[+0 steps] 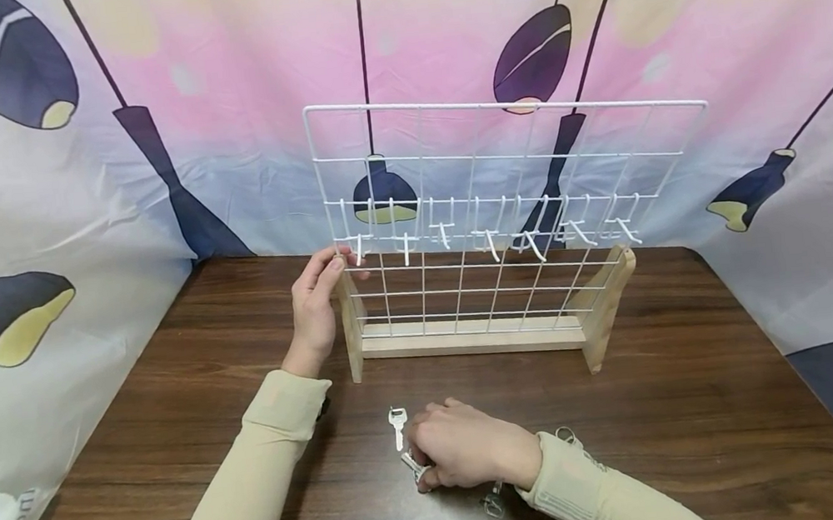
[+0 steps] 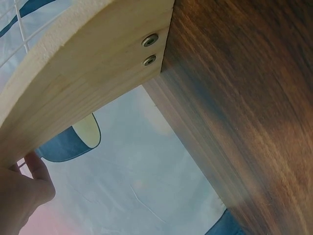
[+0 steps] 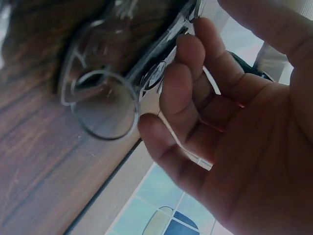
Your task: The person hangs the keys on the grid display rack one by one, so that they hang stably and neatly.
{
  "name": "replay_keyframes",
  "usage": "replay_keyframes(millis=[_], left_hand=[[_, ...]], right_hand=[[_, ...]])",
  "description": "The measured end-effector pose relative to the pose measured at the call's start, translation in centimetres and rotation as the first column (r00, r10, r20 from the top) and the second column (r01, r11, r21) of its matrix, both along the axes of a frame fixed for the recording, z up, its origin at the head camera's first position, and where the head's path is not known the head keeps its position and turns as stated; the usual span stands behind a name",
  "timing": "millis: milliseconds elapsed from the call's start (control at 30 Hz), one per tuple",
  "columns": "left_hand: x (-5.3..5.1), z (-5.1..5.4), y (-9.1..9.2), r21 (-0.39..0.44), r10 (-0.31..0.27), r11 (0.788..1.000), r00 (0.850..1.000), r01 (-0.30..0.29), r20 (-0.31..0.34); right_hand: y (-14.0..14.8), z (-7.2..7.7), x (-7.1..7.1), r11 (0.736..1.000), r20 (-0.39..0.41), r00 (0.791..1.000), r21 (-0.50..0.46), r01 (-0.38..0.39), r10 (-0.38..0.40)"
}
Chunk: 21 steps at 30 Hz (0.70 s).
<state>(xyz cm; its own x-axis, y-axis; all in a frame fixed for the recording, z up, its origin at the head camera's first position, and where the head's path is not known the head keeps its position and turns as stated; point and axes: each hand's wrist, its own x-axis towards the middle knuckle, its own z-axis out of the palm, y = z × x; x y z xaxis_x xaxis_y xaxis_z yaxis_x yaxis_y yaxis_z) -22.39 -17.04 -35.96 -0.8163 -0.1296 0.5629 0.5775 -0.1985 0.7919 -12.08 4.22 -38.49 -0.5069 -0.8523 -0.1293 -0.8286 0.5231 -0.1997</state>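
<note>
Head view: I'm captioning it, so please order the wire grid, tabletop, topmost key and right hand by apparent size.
Largest to smallest, as they look there:
1. Tabletop
2. Wire grid, judged by its outline
3. Right hand
4. Topmost key

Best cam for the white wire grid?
Head: it frames the wire grid across its full width, hooks included. Left wrist catches only a few wires in its upper left corner; right wrist just a small patch at the bottom.
</note>
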Motion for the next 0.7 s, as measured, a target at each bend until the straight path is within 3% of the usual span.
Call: replay_keyframes(millis=[233, 700], left_hand=[[0.02, 0.06, 0.02, -0.003, 0.016, 1.0, 1.0, -0.016, -0.002], [0.08, -0.03, 0.04, -0.008, 0.02, 1.0, 1.0, -0.02, 0.004]], right_hand=[[0.04, -0.03, -0.06, 0.998, -0.007, 0.999, 0.034, 0.043, -0.043], [0.04, -0.13, -0.28, 0.999, 0.046, 0.998, 0.032, 0.033, -0.034]])
